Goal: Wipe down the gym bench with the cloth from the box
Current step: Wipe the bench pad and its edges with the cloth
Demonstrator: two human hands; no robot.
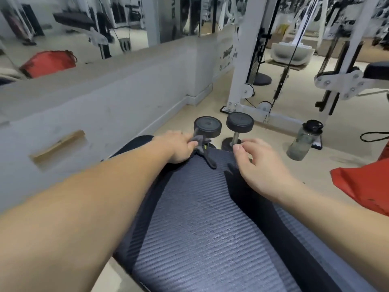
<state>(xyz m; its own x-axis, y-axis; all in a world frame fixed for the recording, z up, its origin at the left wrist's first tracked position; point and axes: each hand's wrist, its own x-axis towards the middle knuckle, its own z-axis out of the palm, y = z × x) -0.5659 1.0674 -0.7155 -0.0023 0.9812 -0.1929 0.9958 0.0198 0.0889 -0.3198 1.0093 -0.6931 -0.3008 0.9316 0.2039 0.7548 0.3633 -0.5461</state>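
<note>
The gym bench point(202, 224) runs from the bottom of the view away from me, with grey ribbed padding and black side panels. At its far end my left hand point(179, 147) grips a dark grey cloth point(205, 152), bunched in the fingers with a strip trailing onto the pad. My right hand point(261, 165) rests on the bench's far right corner, fingers curled and loosely apart, holding nothing. The box is not in view.
Two black dumbbells point(223, 127) stand upright on the floor just beyond the bench end. A clear water bottle point(303, 140) stands to their right. A white cable machine point(273, 87) is behind. A red bag point(362, 186) lies at right; a low grey wall point(101, 106) runs along the left.
</note>
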